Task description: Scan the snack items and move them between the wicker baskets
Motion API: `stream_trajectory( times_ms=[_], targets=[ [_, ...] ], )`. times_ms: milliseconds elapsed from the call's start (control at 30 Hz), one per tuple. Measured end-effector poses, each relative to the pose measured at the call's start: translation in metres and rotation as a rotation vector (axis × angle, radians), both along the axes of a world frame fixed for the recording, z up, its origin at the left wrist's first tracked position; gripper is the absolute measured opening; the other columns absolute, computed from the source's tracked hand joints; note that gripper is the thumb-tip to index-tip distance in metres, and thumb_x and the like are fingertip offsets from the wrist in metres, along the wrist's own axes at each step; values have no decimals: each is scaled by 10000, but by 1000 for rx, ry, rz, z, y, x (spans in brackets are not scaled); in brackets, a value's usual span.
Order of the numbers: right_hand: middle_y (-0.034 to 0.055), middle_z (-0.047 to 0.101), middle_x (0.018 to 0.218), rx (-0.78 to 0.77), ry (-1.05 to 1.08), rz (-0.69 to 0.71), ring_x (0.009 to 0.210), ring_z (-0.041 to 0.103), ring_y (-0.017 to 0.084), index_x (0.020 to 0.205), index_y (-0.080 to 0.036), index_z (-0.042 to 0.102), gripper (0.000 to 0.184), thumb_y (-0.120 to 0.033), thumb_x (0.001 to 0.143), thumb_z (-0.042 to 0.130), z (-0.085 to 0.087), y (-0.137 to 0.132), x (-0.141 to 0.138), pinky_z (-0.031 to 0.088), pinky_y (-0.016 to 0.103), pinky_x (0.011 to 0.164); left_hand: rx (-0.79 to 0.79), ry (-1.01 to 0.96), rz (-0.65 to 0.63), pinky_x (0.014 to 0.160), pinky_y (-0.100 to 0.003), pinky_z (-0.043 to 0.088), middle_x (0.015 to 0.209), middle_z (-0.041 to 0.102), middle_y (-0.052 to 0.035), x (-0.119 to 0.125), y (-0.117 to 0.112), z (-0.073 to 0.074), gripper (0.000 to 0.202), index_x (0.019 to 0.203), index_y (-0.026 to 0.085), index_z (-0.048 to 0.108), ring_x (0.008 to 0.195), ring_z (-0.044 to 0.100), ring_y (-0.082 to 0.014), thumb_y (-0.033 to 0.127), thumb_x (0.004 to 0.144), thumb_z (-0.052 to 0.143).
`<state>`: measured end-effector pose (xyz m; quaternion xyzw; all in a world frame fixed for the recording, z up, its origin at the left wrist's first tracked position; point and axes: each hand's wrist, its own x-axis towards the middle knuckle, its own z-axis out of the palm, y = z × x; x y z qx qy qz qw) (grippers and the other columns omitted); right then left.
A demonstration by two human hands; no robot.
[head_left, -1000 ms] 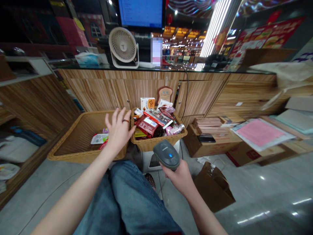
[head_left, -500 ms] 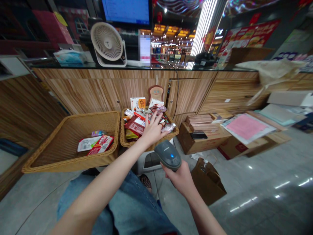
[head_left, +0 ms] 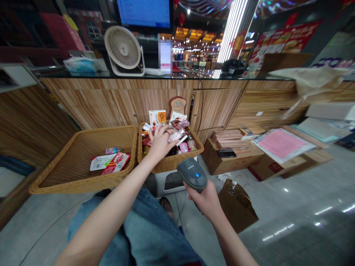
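My right hand (head_left: 207, 199) is wrapped round the handle of a dark grey barcode scanner (head_left: 192, 173), which has a blue light on top. My left hand (head_left: 160, 143) reaches into the right wicker basket (head_left: 166, 167), its fingers curled round a clear, pale pink package (head_left: 175, 135); its exact kind is hard to make out. Snack packs crowd about the hand, among them a white and orange box (head_left: 157, 117) standing at the back and a pink pack (head_left: 183, 147). To the left, a larger wicker basket (head_left: 83, 186) holds a red pack (head_left: 118, 162) and a white pack (head_left: 100, 162).
Behind the baskets rises a wooden counter (head_left: 105, 99) with a fan (head_left: 123, 48) and a monitor (head_left: 143, 13). Cardboard boxes (head_left: 210, 162) carrying papers and a dark phone (head_left: 226, 153) stand at right. A brown paper bag (head_left: 238, 210) is on the floor.
My left hand has shifted left over the right basket, and the clear package has come along with it. Pink packs formerly covered now show. The scanner stays in my right hand.
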<state>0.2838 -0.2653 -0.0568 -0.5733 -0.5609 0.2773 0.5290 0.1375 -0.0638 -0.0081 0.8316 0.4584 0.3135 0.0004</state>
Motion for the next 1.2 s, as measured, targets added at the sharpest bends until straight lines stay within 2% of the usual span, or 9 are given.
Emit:
stream_trajectory(
  times_ms=[133, 233, 300, 467, 600, 800, 933, 1067, 1200],
  targets=[
    [2, 629, 536, -4, 22, 15, 510, 605, 189, 724, -205, 639, 193, -342, 840, 709, -2, 2, -5, 486, 269, 514, 109, 113, 208, 1246, -626, 138, 1320, 679, -147, -44, 9, 4, 405, 1330, 222, 675, 1363, 498, -364, 372, 954, 674],
    [7, 627, 541, -4, 33, 32, 516, 609, 193, 705, -208, 627, 205, -343, 836, 708, -1, 3, -11, 484, 272, 510, 29, 201, 260, 1186, -607, 243, 1273, 694, -166, -65, 12, -2, 391, 1314, 206, 697, 1278, 544, -369, 396, 977, 640],
    [8, 620, 538, -1, 30, 40, 519, 609, 194, 684, -211, 616, 216, -341, 830, 706, 1, 3, -13, 482, 273, 509, -16, 206, 243, 1158, -594, 271, 1256, 703, -153, -72, 11, -8, 384, 1308, 227, 711, 1255, 554, -356, 428, 996, 609],
    [6, 622, 548, -11, 34, 34, 503, 596, 184, 705, -205, 624, 209, -350, 834, 702, 1, 3, -14, 485, 273, 506, 1, 138, 190, 1163, -591, 242, 1293, 704, -114, -82, 7, -19, 405, 1403, 322, 662, 1270, 541, -323, 436, 1052, 497],
    [2, 620, 549, -19, 27, 40, 486, 584, 175, 721, -202, 625, 201, -347, 835, 703, 0, 4, -14, 481, 270, 498, -2, 85, 207, 1167, -583, 252, 1299, 712, -142, -88, 7, -24, 443, 1439, 272, 639, 1275, 550, -328, 421, 1037, 527],
    [18, 634, 549, -39, 12, 50, 529, 623, 195, 670, -212, 605, 228, -346, 824, 708, 2, 8, -20, 482, 266, 499, 29, 84, 129, 1195, -624, 187, 1232, 746, -87, -95, 3, -29, 376, 1375, 358, 681, 1244, 582, -312, 349, 1009, 593],
    [18, 640, 555, -35, 20, 60, 529, 625, 196, 683, -208, 620, 205, -337, 817, 707, 1, 10, -24, 494, 269, 504, 21, 67, 66, 1207, -648, 162, 1282, 743, -72, -98, 1, -32, 350, 1320, 361, 713, 1262, 587, -312, 365, 974, 664],
    [22, 650, 560, -37, 15, 74, 545, 636, 204, 708, -197, 647, 185, -335, 820, 700, 0, 12, -26, 505, 273, 513, 42, 35, -6, 1221, -660, 134, 1237, 771, -62, -99, -1, -31, 288, 1238, 347, 738, 1270, 606, -304, 330, 954, 697],
    [40, 672, 569, -42, -18, 68, 612, 680, 234, 697, -200, 648, 191, -342, 815, 699, 3, 13, -30, 510, 273, 517, 126, 45, -47, 1223, -636, 182, 1192, 762, -84, -100, -6, -28, 347, 1270, 294, 703, 1214, 645, -293, 264, 924, 720]
  ],
)
